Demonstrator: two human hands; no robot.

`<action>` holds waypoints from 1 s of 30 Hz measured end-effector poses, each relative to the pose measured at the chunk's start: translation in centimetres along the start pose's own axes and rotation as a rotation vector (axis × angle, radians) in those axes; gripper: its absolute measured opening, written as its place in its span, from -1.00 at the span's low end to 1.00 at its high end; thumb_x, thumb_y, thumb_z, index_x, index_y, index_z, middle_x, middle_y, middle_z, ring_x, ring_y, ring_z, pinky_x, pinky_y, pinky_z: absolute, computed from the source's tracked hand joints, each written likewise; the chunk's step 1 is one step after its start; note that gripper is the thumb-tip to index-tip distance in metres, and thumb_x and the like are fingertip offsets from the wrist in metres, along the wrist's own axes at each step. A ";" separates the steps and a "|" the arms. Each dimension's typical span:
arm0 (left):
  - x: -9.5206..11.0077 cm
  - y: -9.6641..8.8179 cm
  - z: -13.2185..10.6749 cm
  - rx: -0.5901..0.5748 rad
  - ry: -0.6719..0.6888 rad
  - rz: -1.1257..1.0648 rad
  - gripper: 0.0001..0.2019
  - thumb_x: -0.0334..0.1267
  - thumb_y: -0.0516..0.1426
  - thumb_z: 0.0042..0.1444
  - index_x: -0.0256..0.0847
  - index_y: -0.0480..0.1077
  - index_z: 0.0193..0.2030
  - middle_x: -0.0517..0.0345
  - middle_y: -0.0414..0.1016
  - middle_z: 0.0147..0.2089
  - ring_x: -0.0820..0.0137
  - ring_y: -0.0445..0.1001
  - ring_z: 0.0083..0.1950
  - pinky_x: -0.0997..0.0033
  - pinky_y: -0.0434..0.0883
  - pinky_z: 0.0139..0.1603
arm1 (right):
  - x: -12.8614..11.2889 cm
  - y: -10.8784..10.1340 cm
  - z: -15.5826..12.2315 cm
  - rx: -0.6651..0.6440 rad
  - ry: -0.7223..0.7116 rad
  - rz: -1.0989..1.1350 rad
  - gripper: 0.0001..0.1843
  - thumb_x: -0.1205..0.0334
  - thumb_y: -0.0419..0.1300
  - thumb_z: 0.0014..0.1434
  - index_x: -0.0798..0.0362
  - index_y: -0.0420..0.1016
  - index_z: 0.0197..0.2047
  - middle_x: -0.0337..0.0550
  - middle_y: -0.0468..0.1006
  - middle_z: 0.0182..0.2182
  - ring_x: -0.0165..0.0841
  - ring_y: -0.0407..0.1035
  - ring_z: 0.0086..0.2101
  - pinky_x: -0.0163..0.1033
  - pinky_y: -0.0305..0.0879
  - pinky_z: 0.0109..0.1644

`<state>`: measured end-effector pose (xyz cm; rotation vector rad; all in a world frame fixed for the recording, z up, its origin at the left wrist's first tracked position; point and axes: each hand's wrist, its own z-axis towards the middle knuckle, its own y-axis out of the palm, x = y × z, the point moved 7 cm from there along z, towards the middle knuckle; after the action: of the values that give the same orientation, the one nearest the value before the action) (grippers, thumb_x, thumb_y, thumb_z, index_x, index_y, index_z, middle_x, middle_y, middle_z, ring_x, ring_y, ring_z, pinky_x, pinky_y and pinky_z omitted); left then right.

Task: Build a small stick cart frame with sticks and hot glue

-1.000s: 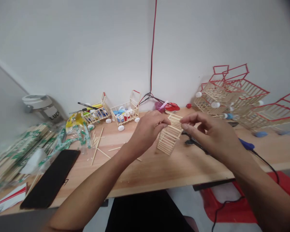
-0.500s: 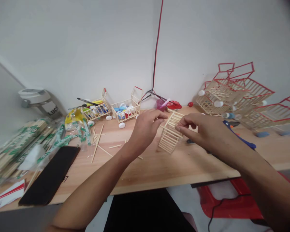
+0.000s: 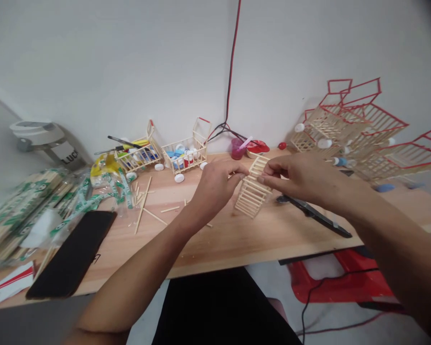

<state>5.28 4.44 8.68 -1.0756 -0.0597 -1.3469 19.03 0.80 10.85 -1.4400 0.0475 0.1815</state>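
Note:
A small lattice frame of thin wooden sticks (image 3: 253,189) stands tilted above the table, its lower end near the wood. My left hand (image 3: 217,189) pinches its left side between fingers and thumb. My right hand (image 3: 298,176) holds its upper right edge with the fingertips. A long black tool (image 3: 314,215) lies on the table below my right hand, not touching it.
Several stick carts with bottle-cap wheels (image 3: 185,155) stand at the back, with larger red-edged carts (image 3: 359,124) on the right. Loose sticks (image 3: 143,206), packaged stick bundles (image 3: 21,211) and a black phone (image 3: 70,254) lie on the left. A red stool (image 3: 337,282) sits below the table edge.
The view has tilted and shifted slightly. My right hand has risen and now closes on the frame's upper edge, uncovering the black tool. The frame stays between my hands.

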 end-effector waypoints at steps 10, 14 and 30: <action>-0.1 0.0 -0.1 0.010 0.003 0.002 -0.87 -0.45 0.19 0.16 -0.23 0.59 -0.28 0.10 0.67 -0.24 0.37 0.56 -0.20 0.36 0.39 -0.17 | 0.7 0.0 0.5 -0.065 0.022 0.059 -0.70 0.16 0.21 0.15 0.04 0.37 -0.58 -0.29 0.34 -0.67 -0.46 0.16 -0.60 -0.27 -0.03 -0.46; -0.1 0.1 -0.1 0.003 0.008 0.006 -0.86 -0.46 0.19 0.15 -0.22 0.59 -0.29 0.10 0.66 -0.25 0.36 0.56 -0.20 0.35 0.39 -0.18 | 1.1 0.2 0.9 -0.100 0.021 0.030 -0.70 0.16 0.21 0.14 0.03 0.36 -0.59 -0.30 0.28 -0.70 -0.47 0.13 -0.61 -0.27 -0.03 -0.47; -0.9 0.0 0.4 -0.023 -0.136 0.003 -0.81 -0.38 0.11 0.17 -0.26 0.47 -0.44 0.15 0.53 -0.39 0.40 0.42 -0.30 0.37 0.26 -0.25 | 1.0 0.4 1.1 -0.091 -0.038 0.026 -0.71 0.10 0.19 0.14 0.03 0.40 -0.56 -0.27 0.37 -0.67 -0.44 0.19 -0.60 -0.26 -0.01 -0.47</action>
<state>5.23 5.34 8.38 -1.1850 -0.1434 -1.2727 19.91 2.02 10.43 -1.5269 0.0271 0.2349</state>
